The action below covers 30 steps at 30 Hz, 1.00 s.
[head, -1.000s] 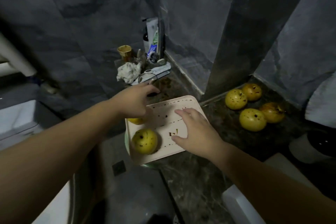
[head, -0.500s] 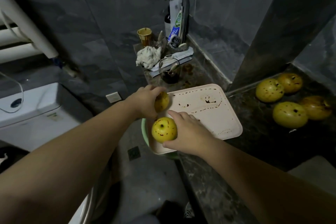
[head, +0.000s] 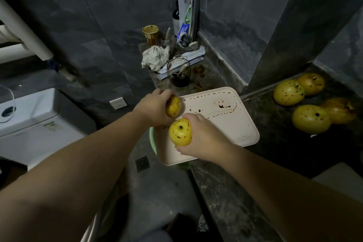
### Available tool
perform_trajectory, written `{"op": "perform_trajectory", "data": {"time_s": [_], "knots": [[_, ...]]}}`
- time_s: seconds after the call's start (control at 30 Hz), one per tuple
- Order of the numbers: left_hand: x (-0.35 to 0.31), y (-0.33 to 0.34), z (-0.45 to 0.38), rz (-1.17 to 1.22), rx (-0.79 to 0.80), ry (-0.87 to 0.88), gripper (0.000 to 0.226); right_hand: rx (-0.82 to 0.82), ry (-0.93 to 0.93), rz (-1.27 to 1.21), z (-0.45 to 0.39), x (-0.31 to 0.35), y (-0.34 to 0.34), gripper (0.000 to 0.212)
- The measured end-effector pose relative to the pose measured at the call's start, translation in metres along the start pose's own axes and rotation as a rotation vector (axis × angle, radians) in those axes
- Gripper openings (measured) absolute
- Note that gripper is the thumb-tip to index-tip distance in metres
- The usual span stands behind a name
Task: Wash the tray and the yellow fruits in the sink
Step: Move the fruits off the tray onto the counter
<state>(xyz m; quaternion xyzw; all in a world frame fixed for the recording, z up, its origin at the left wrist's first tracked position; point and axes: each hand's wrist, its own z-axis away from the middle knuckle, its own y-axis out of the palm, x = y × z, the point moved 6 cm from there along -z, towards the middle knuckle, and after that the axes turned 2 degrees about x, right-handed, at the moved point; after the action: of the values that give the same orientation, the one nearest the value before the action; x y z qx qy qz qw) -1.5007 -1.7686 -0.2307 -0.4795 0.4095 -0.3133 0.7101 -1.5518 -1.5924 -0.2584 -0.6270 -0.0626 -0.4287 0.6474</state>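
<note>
Both hands are over the near-left corner of the tray, each holding one fruit. The left hand has its fingers curled round a spotted yellow fruit; most of that fruit shows to the right of the palm, above the tray's left edge. The right hand grips a second yellow fruit from the right side, thumb under it, stem dimple facing the camera. The two fruits are near each other but apart. Whether either one touches the tray surface cannot be told.

The tray is pale, rectangular, with rounded corners. It lies on the dark marble counter, its near-left corner overhanging the counter edge above a green basin rim. Dark brown dotted stains run across the tray's bare surface, with a larger blot towards the far side.

Four more yellow fruits lie together on the counter well to the right of the tray, against the wall corner; all carry dark spots, two are browner.

Beyond the tray: a glass with dark liquid in the bottom, a crumpled white cloth just left of it, a gold cup, and a toothpaste tube standing upright in the corner.

On the left, a white toilet tank. A floor drain shows below the tray.
</note>
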Motion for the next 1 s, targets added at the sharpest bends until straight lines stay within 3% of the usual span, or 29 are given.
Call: {"op": "perform_trajectory", "data": {"time_s": [0.3,0.53,0.7,1.0], "knots": [[-0.102,-0.008,-0.033,0.07,-0.045,0.19,0.099,-0.259,0.175,-0.009,0.05,-0.076,-0.086,0.095],[-0.217,0.023,-0.071,0.137,0.034,0.34,0.108,-0.539,0.393,-0.086,0.114,-0.157,-0.129,0.1],[-0.263,0.048,-0.09,0.123,0.057,0.371,0.104,-0.581,0.435,-0.13,0.134,-0.19,-0.131,0.101],[-0.271,0.066,-0.103,0.062,0.079,0.357,0.11,-0.508,0.462,-0.165,0.128,-0.194,-0.109,0.102]]}}
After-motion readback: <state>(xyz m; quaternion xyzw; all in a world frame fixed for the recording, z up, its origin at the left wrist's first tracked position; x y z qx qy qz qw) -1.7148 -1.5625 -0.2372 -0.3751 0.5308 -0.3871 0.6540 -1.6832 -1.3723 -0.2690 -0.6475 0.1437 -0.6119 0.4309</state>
